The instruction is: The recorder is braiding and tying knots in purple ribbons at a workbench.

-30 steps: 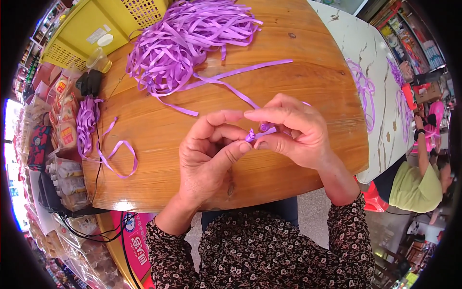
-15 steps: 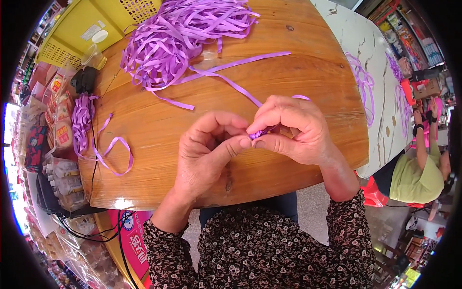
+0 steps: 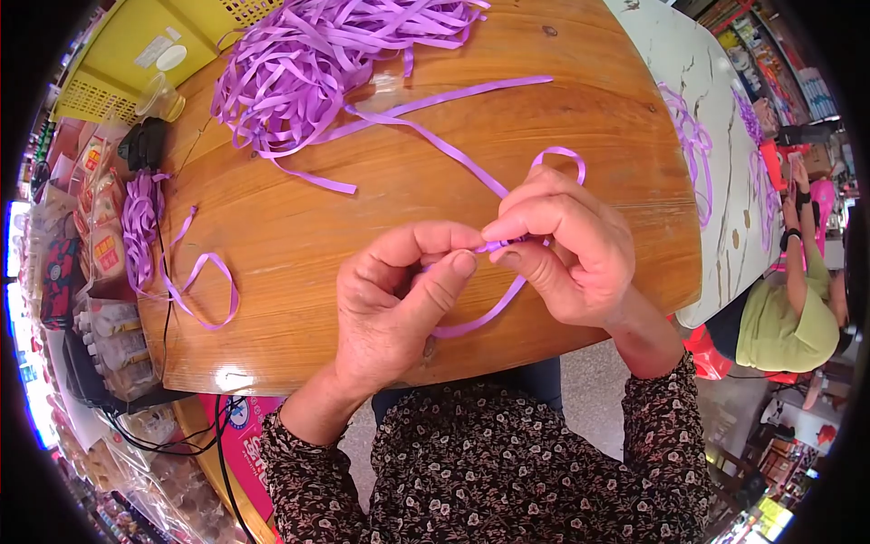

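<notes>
A purple ribbon (image 3: 453,156) runs from a big tangled heap of ribbon (image 3: 299,68) at the back left to my hands. My right hand (image 3: 571,245) pinches a small knotted or folded purple bit of it between thumb and fingers. Against that bit, my left hand (image 3: 399,295) has its thumb and forefinger closed on the ribbon's left end. A loop of ribbon (image 3: 566,154) rises behind my right hand. Another length (image 3: 494,313) curves beneath both hands over the wooden table (image 3: 290,263). The exact fold between the fingertips is partly hidden.
At the far left stand a yellow basket (image 3: 127,50) and a clear plastic cup (image 3: 161,98). A smaller purple ribbon bundle (image 3: 143,227) lies by packaged goods (image 3: 109,245) along the left edge. More ribbon rests on a marble-patterned table (image 3: 725,245), near a person in green (image 3: 788,317).
A length of ribbon now hangs in a curve below my hands, and the loop behind my right hand is larger. My fingertips have shifted slightly right. The view has moved a little.
</notes>
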`<state>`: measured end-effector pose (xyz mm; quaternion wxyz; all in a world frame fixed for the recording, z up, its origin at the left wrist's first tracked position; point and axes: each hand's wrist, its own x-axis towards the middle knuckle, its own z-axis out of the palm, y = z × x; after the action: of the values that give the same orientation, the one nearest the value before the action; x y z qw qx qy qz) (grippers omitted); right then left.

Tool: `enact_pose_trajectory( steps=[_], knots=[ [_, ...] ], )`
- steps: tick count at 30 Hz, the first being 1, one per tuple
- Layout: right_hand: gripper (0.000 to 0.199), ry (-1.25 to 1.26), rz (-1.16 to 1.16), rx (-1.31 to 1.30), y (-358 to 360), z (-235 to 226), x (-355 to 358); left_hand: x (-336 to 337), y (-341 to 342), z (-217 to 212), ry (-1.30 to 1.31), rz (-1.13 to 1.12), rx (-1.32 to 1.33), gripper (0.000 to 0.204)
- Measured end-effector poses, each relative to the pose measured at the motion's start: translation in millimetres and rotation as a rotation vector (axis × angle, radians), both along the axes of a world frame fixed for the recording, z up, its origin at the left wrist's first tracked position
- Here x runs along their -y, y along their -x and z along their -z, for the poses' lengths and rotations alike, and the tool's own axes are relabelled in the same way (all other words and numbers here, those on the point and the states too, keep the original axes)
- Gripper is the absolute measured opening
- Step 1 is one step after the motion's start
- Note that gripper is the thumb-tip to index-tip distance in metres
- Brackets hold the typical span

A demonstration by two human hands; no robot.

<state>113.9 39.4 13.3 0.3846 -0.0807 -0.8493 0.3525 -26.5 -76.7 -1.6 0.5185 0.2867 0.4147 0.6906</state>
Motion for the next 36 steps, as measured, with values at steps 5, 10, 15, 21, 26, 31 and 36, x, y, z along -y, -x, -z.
enact_pose_trajectory(
  steps=[5,10,15,21,26,31,36],
  knots=[
    [0.021,-0.07,-0.026,-0.01,1.7,4.8,-4.6,-4.1,3.0,3.1,0.027,-0.004,0.002,0.012],
    [0.027,0.124,-0.03,0.035,1.4,1.7,-1.9,-3.4,8.5,1.6,0.082,-0.045,0.007,0.012],
    [0.029,0.331,-0.054,-0.027,-2.4,0.6,3.2,-4.5,2.9,2.9,-0.001,-0.108,0.015,0.012],
    [0.023,0.402,-0.004,-0.052,-3.5,3.5,2.8,-8.9,4.9,10.2,-0.095,-0.166,-0.174,0.011],
    [0.021,0.135,-0.027,-0.028,0.4,-0.4,-1.6,-10.4,7.7,10.4,-0.15,-0.171,-0.344,0.011],
    [0.022,0.162,0.029,-0.037,2.7,3.7,2.5,-11.9,5.8,12.0,-0.194,-0.178,-0.377,0.011],
    [0.022,0.111,0.034,-0.035,2.5,2.7,2.0,-8.6,0.4,0.4,-0.065,-0.124,-0.1,0.012]
  ],
)
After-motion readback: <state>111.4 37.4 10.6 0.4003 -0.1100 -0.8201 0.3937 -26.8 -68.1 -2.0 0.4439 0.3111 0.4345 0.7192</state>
